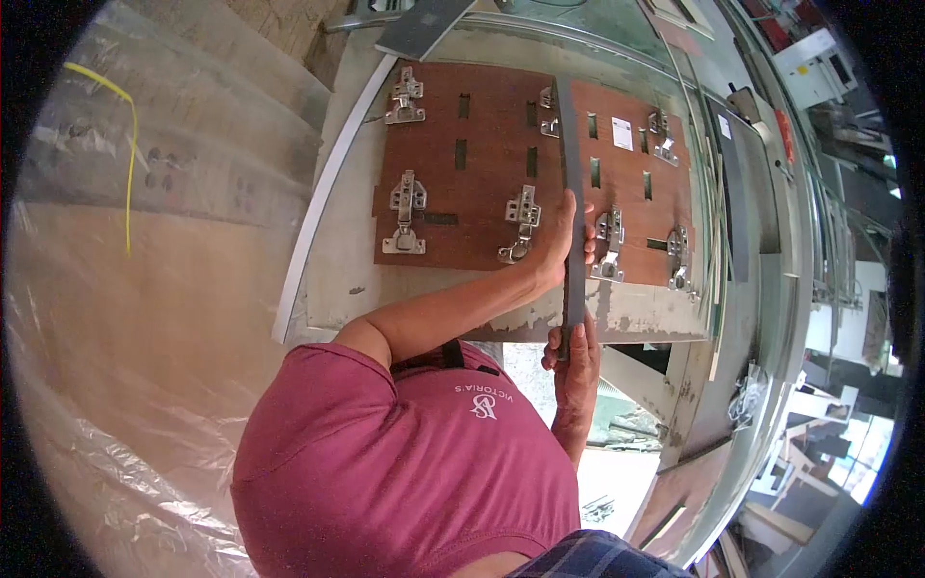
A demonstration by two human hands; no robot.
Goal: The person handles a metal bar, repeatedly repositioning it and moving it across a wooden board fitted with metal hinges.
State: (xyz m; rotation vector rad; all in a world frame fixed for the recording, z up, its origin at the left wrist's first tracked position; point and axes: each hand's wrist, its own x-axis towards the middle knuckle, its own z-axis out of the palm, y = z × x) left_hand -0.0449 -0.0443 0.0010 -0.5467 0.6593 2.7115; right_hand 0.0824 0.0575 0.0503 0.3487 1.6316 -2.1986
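Observation:
A long, narrow dark grey strip (572, 144) is held lengthwise in front of me, over a reddish-brown board (491, 87). My left hand (561, 241) is closed around its middle, with the thumb along the near face and fingertips showing on the far side. Closer to my body, my right hand (576, 366) grips the strip's lower end. Several metal cabinet hinges sit on the brown board; one hinge (520, 223) is just left of my left hand, and another hinge (609, 246) is just right of it. The strip partly covers an upper hinge (547, 111).
The brown board, with rectangular slots and a white label (622, 134), lies on a worn table (462, 299). A white strip (332, 207) runs along the left side. Long thin strips (715, 222) line the right. Clear plastic sheeting (164, 385) covers a surface at left.

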